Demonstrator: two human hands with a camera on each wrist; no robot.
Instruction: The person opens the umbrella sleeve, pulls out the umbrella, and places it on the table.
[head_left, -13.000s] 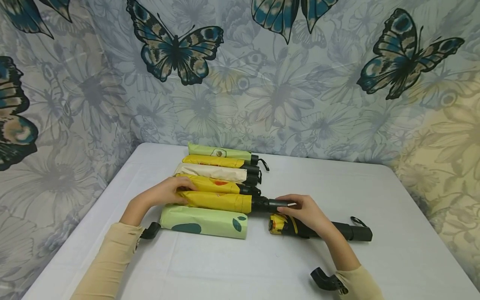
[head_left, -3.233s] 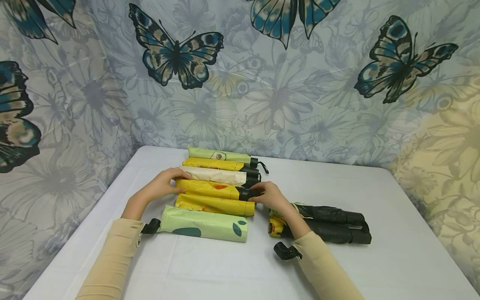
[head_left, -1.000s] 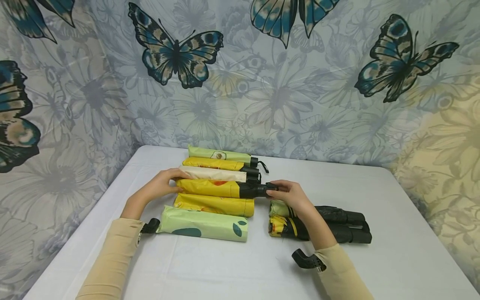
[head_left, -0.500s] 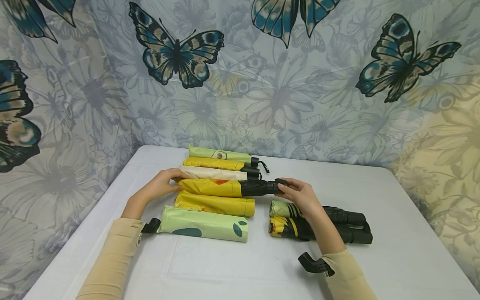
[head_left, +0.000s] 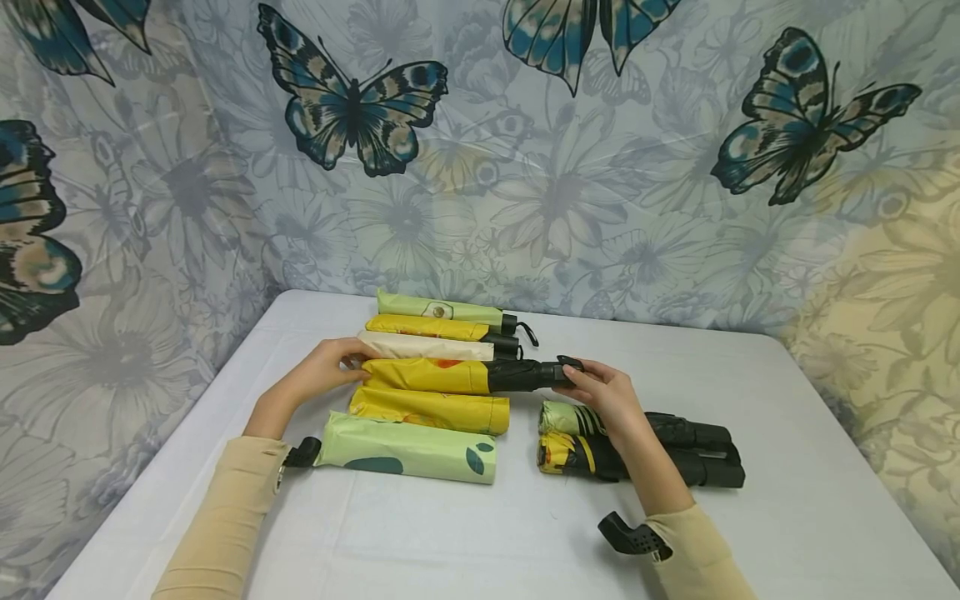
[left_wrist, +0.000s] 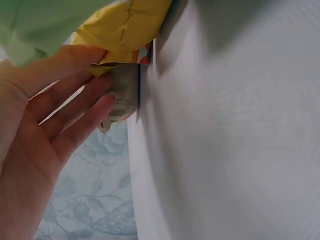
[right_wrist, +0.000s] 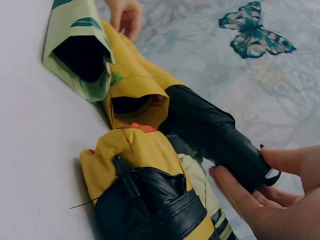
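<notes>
— Since a moment ago? Black umbrella (head_left: 525, 375) slid further right out of its yellow fabric sleeve (head_left: 427, 375), centre frame.
— Grips? Right hand (head_left: 603, 396) fingers curl round the matte black handle; left hand (head_left: 330, 371) fingers pinch the sleeve's closed end on the white table (head_left: 787, 467).

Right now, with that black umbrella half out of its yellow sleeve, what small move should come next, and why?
Probably keep drawing the black umbrella rightward: the right hand grips its handle end, the left hand holds the yellow sleeve, and part remains inside.
</notes>
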